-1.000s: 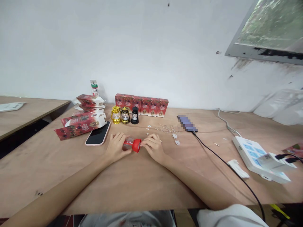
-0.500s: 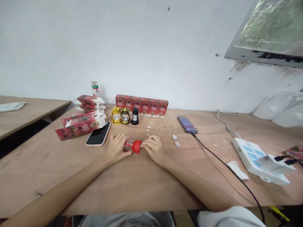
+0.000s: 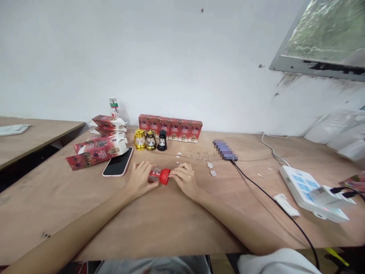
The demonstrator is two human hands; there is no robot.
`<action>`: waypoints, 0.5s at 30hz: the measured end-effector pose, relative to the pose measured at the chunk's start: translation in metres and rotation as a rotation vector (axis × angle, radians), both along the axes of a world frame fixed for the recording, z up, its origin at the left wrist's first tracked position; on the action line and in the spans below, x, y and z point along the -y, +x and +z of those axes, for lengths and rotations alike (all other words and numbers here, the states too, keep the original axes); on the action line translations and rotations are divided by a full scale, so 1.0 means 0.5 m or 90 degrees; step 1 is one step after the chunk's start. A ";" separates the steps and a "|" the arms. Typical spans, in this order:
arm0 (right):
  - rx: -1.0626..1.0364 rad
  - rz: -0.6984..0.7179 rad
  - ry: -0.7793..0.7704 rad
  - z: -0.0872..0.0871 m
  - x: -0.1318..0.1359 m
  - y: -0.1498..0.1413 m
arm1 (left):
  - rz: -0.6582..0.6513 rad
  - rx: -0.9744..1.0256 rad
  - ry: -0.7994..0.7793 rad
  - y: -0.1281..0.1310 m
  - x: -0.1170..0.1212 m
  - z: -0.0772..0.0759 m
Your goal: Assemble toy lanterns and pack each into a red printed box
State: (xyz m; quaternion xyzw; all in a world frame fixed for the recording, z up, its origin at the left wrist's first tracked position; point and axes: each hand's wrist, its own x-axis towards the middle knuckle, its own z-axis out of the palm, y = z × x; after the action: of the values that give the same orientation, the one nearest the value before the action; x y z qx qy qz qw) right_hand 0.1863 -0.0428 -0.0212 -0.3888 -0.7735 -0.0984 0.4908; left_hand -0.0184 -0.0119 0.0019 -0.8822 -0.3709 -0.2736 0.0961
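Note:
My left hand (image 3: 139, 178) is wrapped round the clear body of a small red lantern (image 3: 164, 176), which lies on its side with its red end turned to the right. At that end the fingertips of my right hand (image 3: 185, 179) are pinched together; whatever they hold is too small to make out. Behind my hands, three small lanterns stand upright: a gold lantern (image 3: 139, 140), a bronze-coloured lantern (image 3: 151, 140) and a black lantern (image 3: 162, 140). Beyond my right hand lie tiny white pieces (image 3: 177, 156), thin wires (image 3: 201, 156) and white plastic parts (image 3: 213, 173).
Several red boxes (image 3: 170, 128) line up by the wall. Opened red cartons (image 3: 97, 152) overlap a phone (image 3: 118, 163) on the left, with a bottle (image 3: 113, 107) behind. On the right are another phone (image 3: 224, 149), its black cable (image 3: 265, 192) and a white power strip (image 3: 302, 190).
The view shifts slightly. Both hands stay at the red lantern, the left round its body and the right pinching at its end, with no clear change in grip.

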 end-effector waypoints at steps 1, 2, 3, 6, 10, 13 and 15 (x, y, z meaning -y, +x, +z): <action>0.000 0.002 -0.004 0.002 0.001 -0.001 | 0.007 0.004 -0.011 0.001 0.000 0.001; -0.002 0.002 -0.007 0.004 0.000 0.000 | 0.015 0.010 -0.024 0.001 -0.001 0.003; -0.006 0.001 -0.010 0.008 -0.002 0.004 | 0.024 0.019 -0.037 0.002 -0.001 0.004; -0.049 -0.072 -0.034 0.024 -0.023 0.050 | 0.049 0.051 -0.072 0.004 -0.002 0.008; -0.132 -0.367 -0.113 0.035 -0.069 0.174 | 0.063 0.066 -0.086 0.006 -0.001 0.011; -0.093 -0.537 -0.268 0.026 -0.090 0.256 | 0.048 0.042 -0.074 0.007 0.001 0.012; -0.091 -0.570 -0.311 0.016 -0.097 0.284 | 0.041 0.036 -0.066 0.007 0.001 0.012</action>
State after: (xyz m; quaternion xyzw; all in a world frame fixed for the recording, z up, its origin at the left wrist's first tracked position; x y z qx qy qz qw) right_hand 0.3285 0.0055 -0.0132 -0.7908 -0.4964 -0.0883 0.3469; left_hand -0.0151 -0.0126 0.0080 -0.8657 -0.4153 -0.2753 0.0483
